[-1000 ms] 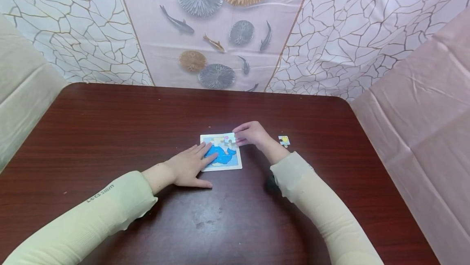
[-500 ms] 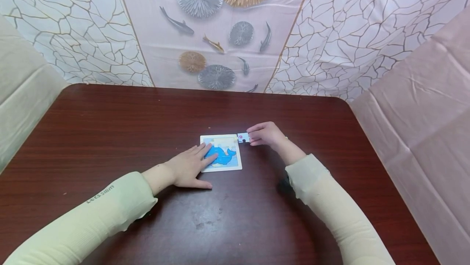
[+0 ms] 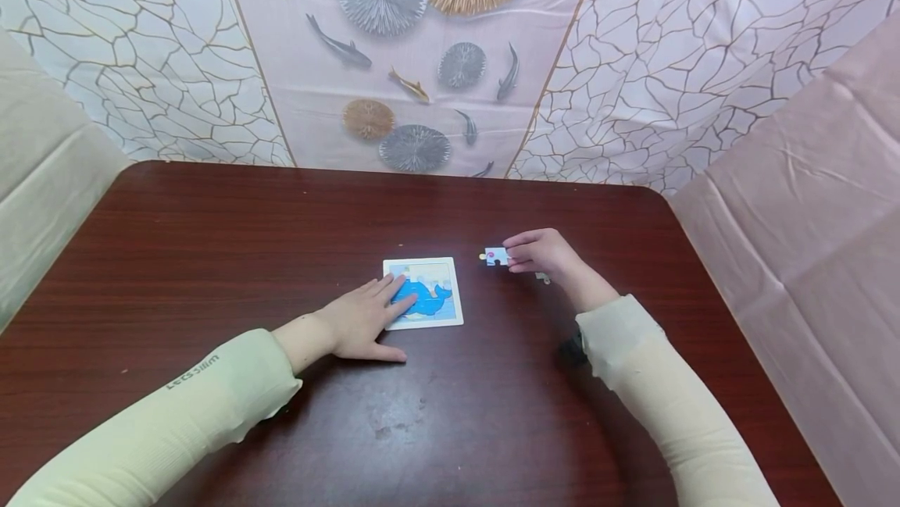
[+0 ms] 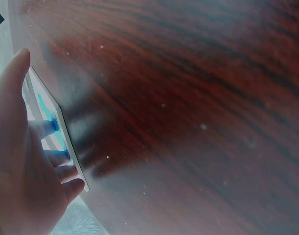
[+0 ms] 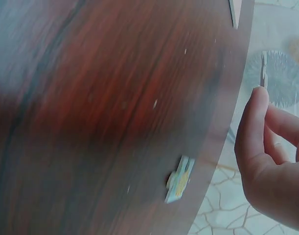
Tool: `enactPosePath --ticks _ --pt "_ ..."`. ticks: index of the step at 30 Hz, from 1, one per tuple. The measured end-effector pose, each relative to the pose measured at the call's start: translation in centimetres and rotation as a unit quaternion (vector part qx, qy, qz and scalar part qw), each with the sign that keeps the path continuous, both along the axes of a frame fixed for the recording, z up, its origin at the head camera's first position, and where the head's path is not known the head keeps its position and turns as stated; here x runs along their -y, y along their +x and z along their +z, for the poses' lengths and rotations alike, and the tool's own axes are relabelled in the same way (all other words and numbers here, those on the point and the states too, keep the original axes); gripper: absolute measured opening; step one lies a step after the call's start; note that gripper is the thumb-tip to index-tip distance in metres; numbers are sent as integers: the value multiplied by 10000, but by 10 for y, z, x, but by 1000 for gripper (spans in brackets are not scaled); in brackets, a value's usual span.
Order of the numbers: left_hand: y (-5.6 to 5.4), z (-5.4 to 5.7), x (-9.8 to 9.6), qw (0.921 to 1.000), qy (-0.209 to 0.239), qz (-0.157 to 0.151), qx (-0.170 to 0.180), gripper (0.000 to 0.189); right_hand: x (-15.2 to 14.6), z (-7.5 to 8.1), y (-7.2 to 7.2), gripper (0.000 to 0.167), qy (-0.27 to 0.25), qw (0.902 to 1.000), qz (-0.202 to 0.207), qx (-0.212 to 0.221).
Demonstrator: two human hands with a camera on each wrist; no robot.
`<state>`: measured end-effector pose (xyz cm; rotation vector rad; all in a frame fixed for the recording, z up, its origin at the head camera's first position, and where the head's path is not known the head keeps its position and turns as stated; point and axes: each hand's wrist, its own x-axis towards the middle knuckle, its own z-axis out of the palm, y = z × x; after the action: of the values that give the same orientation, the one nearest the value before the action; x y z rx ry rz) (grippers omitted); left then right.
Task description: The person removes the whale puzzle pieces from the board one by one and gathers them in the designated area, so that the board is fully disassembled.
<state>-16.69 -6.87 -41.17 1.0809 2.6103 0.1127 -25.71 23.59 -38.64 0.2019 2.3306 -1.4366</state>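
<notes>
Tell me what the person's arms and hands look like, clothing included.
The long, pale cream-yellow fabric left sleeve has small dark lettering near its loose, wavy-edged cuff. The right sleeve is the same pale colour, also with a loose cuff; a black object partly shows beneath it, too hidden to identify. The bare left hand and bare right hand wear no gloves.

Pinches a thin puzzle piece (image 5: 264,71), seen edge-on, at the thumb tip of the right grip (image 5: 272,182), against a pale cloth (image 5: 215,211) printed with a grey round motif (image 5: 282,78) and crack-like lines. Shows, on the streaked red-brown counter (image 5: 105,98), a second puzzle piece (image 5: 179,182) marked with yellow, apart from the grip. Catches a pale board's corner (image 5: 236,12) at the top edge.
</notes>
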Motion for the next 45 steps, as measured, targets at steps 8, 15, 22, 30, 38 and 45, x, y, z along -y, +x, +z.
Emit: enactPosePath --ticks 8,15,22,30,38,45 --pt "0 0 0 10000 -20 17 21 88 -15 -1 1 34 114 9999 38 58" --pt "-1 0 -1 10000 -30 25 47 88 -21 -5 2 35 -57 9995 -207 230" --pt "0 -1 0 10000 -24 19 28 88 -23 -9 3 33 57 9996 -260 100" --pt "-1 -2 0 10000 -32 29 33 88 -23 -10 3 31 266 9994 -240 11" --pt "-1 -2 -1 10000 -76 17 3 89 -26 -8 5 31 503 9985 -182 -88" --pt "-1 -1 0 10000 -14 52 57 88 -27 1 3 31 437 9988 -149 -140"
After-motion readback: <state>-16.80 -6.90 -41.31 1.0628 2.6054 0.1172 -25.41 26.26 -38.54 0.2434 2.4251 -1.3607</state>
